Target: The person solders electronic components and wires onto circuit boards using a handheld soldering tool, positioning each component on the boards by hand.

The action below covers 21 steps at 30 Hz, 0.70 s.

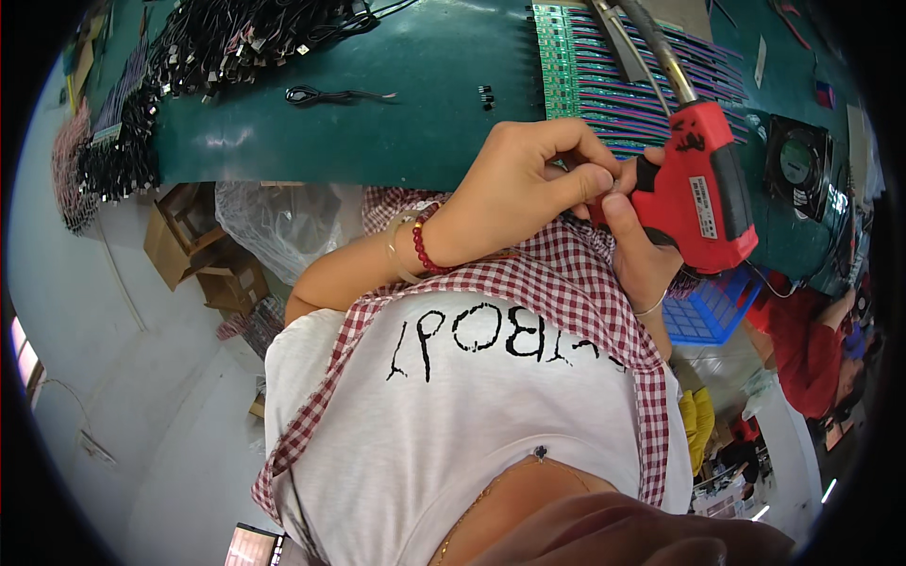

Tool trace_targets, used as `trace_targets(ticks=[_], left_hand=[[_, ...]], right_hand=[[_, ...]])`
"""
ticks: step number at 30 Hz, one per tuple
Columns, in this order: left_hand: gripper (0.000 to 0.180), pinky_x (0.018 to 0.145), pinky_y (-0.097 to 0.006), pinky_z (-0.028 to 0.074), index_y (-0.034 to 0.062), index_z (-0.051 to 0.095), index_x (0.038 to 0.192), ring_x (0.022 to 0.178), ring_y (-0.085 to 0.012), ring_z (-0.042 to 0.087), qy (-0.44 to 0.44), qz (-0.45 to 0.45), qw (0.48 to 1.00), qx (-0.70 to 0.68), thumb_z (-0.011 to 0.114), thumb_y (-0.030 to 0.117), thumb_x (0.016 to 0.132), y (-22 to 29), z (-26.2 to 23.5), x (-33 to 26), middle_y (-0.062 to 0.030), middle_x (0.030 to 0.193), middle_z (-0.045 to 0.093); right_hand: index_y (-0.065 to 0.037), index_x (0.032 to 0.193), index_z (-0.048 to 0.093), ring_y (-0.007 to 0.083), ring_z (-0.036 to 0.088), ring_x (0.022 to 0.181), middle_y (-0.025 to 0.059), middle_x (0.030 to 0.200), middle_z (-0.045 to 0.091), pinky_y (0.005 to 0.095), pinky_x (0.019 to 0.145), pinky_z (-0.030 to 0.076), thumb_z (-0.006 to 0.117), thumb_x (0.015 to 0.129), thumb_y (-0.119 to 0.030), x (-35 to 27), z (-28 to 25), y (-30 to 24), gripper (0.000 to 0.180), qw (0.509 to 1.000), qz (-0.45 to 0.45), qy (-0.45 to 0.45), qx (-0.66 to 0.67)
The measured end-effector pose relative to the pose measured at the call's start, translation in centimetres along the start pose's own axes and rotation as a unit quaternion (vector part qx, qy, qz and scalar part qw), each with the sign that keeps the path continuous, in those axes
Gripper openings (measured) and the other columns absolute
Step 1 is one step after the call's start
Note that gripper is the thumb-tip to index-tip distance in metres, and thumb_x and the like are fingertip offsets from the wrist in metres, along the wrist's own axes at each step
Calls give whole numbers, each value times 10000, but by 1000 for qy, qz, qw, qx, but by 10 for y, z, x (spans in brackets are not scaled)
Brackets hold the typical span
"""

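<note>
My right hand [644, 247] is wrapped round the handle of a red and black soldering gun [703, 203], whose metal barrel points away over the table. My left hand [528, 184] is closed in a pinch against the gun's grip, by the right thumb. Whatever lies between its fingertips is too small to make out. Just beyond the hands, a panel of green circuit boards [559, 71] lies flat, with rows of dark, pink and blue wires [698, 66] running right from it. The gun's barrel crosses above these wires.
The green table [377, 141] carries a heap of black cables [236, 42], one coiled cable [326, 95], small black parts [487, 97] and a black fan-like device [797, 162]. Below are a blue crate [708, 316] and cardboard boxes [184, 236]. Another person's red sleeve [802, 354] shows at right.
</note>
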<state>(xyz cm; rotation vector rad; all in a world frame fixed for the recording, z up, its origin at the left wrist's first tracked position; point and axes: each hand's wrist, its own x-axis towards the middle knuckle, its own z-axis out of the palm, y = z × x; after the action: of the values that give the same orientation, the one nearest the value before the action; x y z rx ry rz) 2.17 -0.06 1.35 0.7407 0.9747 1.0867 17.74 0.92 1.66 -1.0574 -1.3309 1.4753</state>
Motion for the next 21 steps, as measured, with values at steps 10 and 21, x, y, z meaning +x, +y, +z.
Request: trace_targets(ticks=[10,21], left_hand=[[121,571,-204,492,-60,576,879,634,-70,584,-6,62,984,167,577,41,812,-5,-4,-5,-71,757,621],[78,465,-177,408,-25,573,798,530,-36,505,-73,11,969,236,552,50,808,-7,-23,-4,-25,661,587]], right_hand=[[13,1174,428,113,495,764,52,817,513,244,702,425,565,760,109,-4,-2,0,446,997,64,-17,-30],[25,1162,447,145,540,789,78,830,551,294,732,456,562,789,84,-7,-10,6,395,987,54,-117,-101]])
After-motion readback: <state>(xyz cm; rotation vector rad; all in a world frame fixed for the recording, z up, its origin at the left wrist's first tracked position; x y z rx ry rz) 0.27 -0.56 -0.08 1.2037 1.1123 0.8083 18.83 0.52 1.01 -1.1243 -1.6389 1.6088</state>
